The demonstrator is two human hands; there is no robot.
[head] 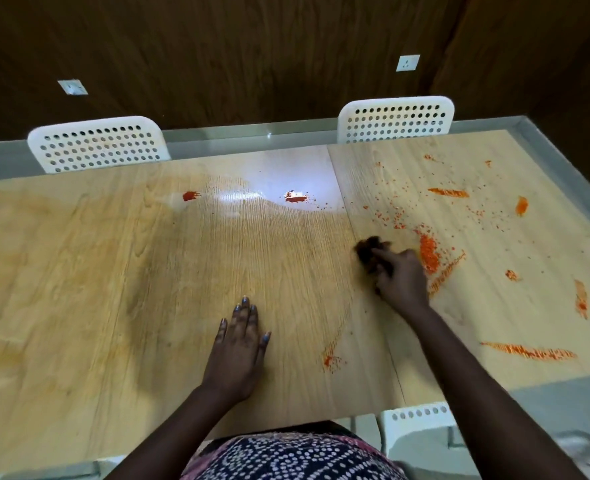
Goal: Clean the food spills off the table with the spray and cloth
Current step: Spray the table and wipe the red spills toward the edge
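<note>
1. Head view, surroundings. A wooden table [148, 271] made of two panels fills the view; the seam [355, 237] between them runs from the far edge toward the person. Two white perforated chairs [98, 143] stand at the far edge of the table, and a third chair [421, 415] shows at the near edge, right of the seam. Two wall sockets [407, 63] sit on the dark wood wall beyond the table.
2. Spills. Orange-red food spills [428, 252] lie mostly right of the seam as crumbs and long smears; most smears run obliquely. Two small red patches [295, 196] lie left of the seam, toward the far edge, in a glare spot. One small smear [329, 358] lies just left of the seam near the person.
3. Cloth. A dark, bunched cloth [369, 251] lies on the table just right of the seam, beside the densest crumb heap; motion blur hides its shape and axis.
4. Right hand [399, 275]: fingers curled over the cloth, grasping it.
5. Left hand [239, 344]: released, fingers straight and spread, flat on the table left of the seam, pointing away from the person.
</note>
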